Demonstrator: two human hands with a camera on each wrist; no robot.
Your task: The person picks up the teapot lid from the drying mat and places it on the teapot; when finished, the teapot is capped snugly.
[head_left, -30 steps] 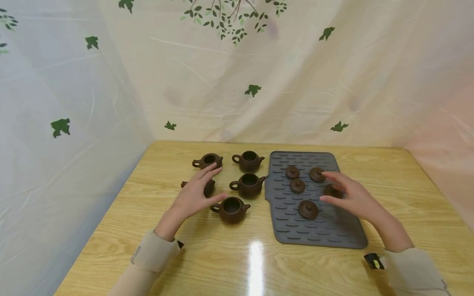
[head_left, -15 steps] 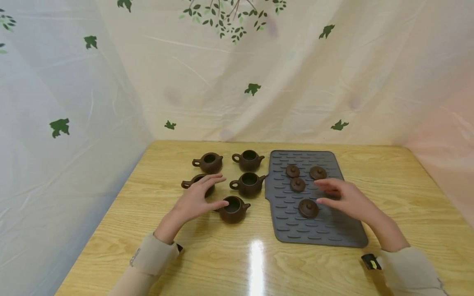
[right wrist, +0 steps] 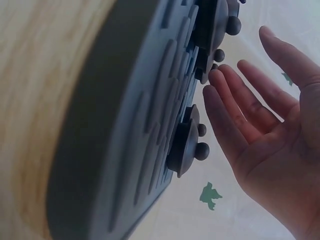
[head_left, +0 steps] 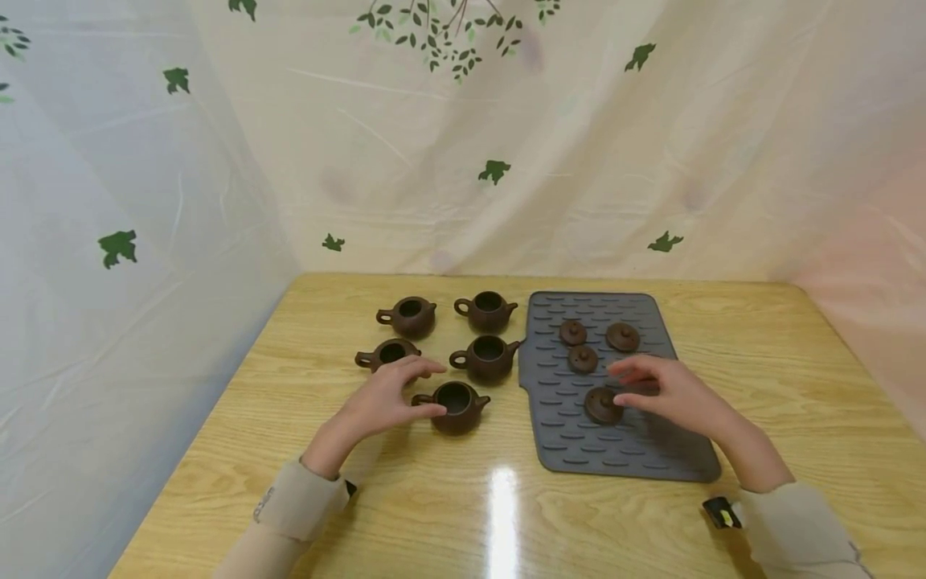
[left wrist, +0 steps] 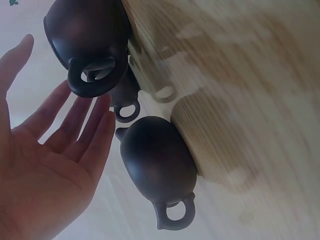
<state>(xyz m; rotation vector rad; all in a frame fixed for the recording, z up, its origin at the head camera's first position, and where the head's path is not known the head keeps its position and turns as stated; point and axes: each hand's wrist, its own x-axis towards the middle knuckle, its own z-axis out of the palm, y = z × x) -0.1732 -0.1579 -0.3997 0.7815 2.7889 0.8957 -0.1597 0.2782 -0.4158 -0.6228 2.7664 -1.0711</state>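
Observation:
Several small dark-brown lidless teapots stand on the table, such as the back one. My left hand hovers beside the nearest teapot, thumb and fingers spread around its handle side. In the left wrist view that teapot's handle is just by the fingers, not gripped. My right hand hovers over the grey mat, fingers loosely bent with a gap to the thumb. Its thumb tip is close to the knob of the nearest lid. Whether it touches cannot be told in the head view.
More brown lids lie on the mat: one at the back left, one below it and one to the right. Another teapot has its spout at the mat's left edge. A leaf-printed curtain hangs behind the table.
My left hand has moved from the left-hand teapots toward the nearest teapot. My right hand has moved left and nearer, toward the nearest lid, and now covers the rightmost lid.

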